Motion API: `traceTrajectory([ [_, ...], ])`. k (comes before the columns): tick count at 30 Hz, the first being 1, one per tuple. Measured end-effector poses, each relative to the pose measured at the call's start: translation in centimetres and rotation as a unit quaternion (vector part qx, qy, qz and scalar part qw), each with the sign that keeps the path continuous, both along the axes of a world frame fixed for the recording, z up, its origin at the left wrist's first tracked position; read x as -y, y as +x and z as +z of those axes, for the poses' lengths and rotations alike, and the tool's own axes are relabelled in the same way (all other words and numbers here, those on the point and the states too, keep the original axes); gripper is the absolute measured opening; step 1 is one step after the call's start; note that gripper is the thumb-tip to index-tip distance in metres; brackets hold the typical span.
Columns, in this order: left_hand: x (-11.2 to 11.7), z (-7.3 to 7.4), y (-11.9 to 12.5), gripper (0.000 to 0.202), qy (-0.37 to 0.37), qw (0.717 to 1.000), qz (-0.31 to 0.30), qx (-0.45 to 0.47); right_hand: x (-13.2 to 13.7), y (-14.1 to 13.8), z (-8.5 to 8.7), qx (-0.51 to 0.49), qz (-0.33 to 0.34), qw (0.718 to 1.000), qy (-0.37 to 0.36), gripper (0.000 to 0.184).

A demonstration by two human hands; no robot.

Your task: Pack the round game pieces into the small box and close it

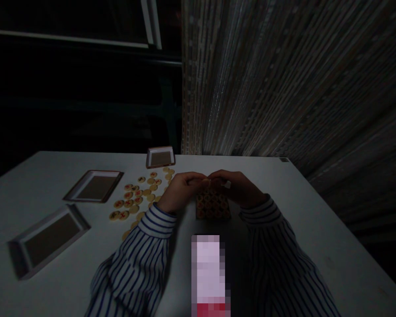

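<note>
Both hands meet over a small square box (213,217) in which round wooden Chinese chess pieces (213,203) sit in rows with their marks up. My left hand (184,189) is closed, its thumb and fingers pinched at a pale chess piece (206,181) above the far side of the box. From the other side my right hand (236,184) is closed too, its fingertips meeting the same spot. A small white bit (228,184) shows at the right fingers; I cannot make out what it is. The hands hide the box's far edge.
Many loose chess pieces (128,203) lie scattered left of my left arm, some face down. Shallow framed trays stand beyond them: one at the back (160,147), one at left (104,172), one nearer (44,223). A strip curtain (251,88) hangs behind the white table (284,193).
</note>
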State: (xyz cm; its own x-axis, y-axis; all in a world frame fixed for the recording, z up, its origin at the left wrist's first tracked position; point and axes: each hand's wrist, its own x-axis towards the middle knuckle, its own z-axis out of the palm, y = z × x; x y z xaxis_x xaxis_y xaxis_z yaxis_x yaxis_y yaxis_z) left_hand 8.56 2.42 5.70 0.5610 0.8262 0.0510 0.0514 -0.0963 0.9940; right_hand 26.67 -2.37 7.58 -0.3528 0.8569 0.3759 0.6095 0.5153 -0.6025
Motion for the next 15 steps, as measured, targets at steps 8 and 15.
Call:
traceTrajectory([
  [8, -0.08, -0.23, 0.17, 0.028, -0.018, 1.000, 0.017, 0.002, 0.07, 0.07, 0.14, 0.001, 0.006, 1.000, 0.008, 0.019],
  [15, 0.03, -0.25, 0.48, 0.023, -0.035, 0.999, 0.030, 0.015, 0.04, 0.26, -0.17, 0.009, 0.004, 1.000, 0.017, 0.020],
])
